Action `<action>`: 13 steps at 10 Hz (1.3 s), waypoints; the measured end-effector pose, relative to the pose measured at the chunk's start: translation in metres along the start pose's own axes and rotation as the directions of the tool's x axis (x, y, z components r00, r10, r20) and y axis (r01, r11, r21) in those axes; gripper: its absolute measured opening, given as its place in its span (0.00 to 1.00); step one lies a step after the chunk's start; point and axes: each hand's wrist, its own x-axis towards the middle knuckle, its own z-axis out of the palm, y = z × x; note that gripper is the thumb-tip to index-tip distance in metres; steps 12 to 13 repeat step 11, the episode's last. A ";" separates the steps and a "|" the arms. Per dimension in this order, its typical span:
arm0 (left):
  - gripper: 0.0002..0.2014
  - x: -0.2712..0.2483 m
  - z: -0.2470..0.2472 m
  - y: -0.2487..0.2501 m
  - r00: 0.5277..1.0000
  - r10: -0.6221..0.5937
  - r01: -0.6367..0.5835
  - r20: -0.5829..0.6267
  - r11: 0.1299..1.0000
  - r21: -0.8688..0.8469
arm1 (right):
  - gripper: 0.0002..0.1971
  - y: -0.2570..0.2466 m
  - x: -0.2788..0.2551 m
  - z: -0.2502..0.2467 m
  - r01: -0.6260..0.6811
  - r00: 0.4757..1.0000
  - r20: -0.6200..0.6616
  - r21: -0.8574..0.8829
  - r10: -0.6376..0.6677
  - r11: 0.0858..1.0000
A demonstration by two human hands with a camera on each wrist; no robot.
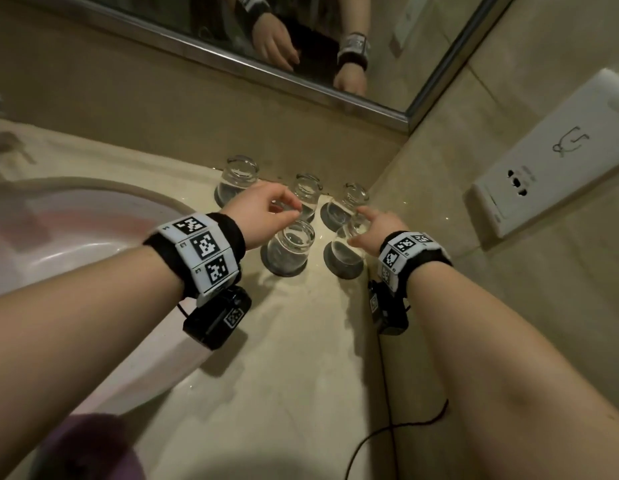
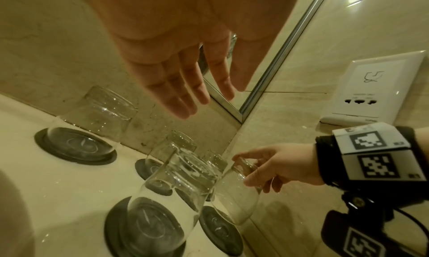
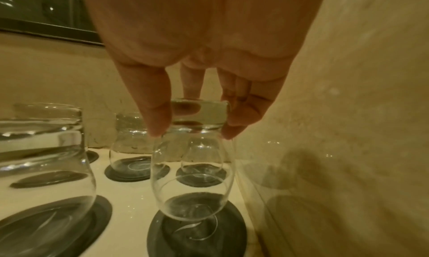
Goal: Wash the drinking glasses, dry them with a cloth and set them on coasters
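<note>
Several clear glasses stand upside down on dark round coasters in the counter's corner: a back left glass (image 1: 239,178), a back middle glass (image 1: 306,195), a back right glass (image 1: 349,202) and a front left glass (image 1: 289,247). My right hand (image 1: 356,226) (image 3: 192,132) pinches the base of another upturned glass (image 3: 192,169) (image 2: 236,193). That glass is slightly tilted, with its rim just over the front right coaster (image 1: 344,265) (image 3: 197,229). My left hand (image 1: 284,209) (image 2: 199,99) hovers above the glasses with straight fingers and holds nothing.
A white sink basin (image 1: 59,237) lies to the left. The mirror (image 1: 232,29) runs along the back wall. A white socket plate (image 1: 550,157) sits on the tiled right wall, close beside the coasters. A purple cloth (image 1: 93,448) shows at the bottom left.
</note>
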 end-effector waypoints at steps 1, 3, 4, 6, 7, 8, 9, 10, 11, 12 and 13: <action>0.04 0.000 0.001 -0.002 1.000 -0.008 0.008 0.007 1.000 0.010 | 0.36 0.003 0.006 0.003 -0.009 1.000 0.018 0.027 0.009 1.000; 0.02 0.001 0.004 -0.004 0.999 -0.039 0.040 -0.033 0.999 0.027 | 0.36 0.005 0.010 0.011 -0.014 0.999 0.053 0.000 0.014 1.000; 0.04 0.001 0.004 -0.004 0.997 -0.059 0.060 -0.040 0.998 0.020 | 0.36 0.006 0.010 0.015 0.008 0.997 0.071 -0.039 -0.005 0.999; 0.04 -0.002 0.004 -0.006 0.995 -0.087 0.087 -0.042 0.996 0.013 | 0.36 0.008 0.012 0.019 0.033 0.998 0.052 -0.079 -0.029 0.996; 0.04 -0.003 0.003 -0.007 0.995 -0.092 0.092 -0.044 0.996 0.000 | 0.36 0.011 0.012 0.020 0.031 0.999 0.042 -0.057 -0.028 0.998; 0.04 -0.004 0.002 -0.008 0.994 -0.098 0.097 -0.050 0.995 -0.020 | 0.37 0.012 0.013 0.020 0.033 0.998 0.058 -0.063 -0.030 0.997; 0.04 -0.004 0.001 -0.010 0.993 -0.106 0.105 -0.050 0.994 -0.025 | 0.39 0.011 0.017 0.021 0.020 0.997 0.083 -0.111 -0.011 0.994; 0.03 -0.005 -0.004 -0.011 0.993 -0.111 0.111 -0.046 0.994 -0.011 | 0.40 0.009 0.013 0.019 0.001 0.995 0.102 -0.142 0.013 0.990; 0.03 -0.008 -0.014 -0.010 0.991 -0.106 0.108 -0.078 0.994 0.012 | 0.38 0.005 0.011 0.015 0.011 1.000 0.026 -0.158 -0.007 0.987; 0.03 -0.008 -0.014 -0.010 0.991 -0.106 0.108 -0.078 0.994 0.012 | 0.38 0.005 0.011 0.015 0.011 1.000 0.026 -0.158 -0.007 0.987; 0.03 -0.008 -0.014 -0.010 0.991 -0.106 0.108 -0.078 0.994 0.012 | 0.38 0.005 0.011 0.015 0.011 1.000 0.026 -0.158 -0.007 0.987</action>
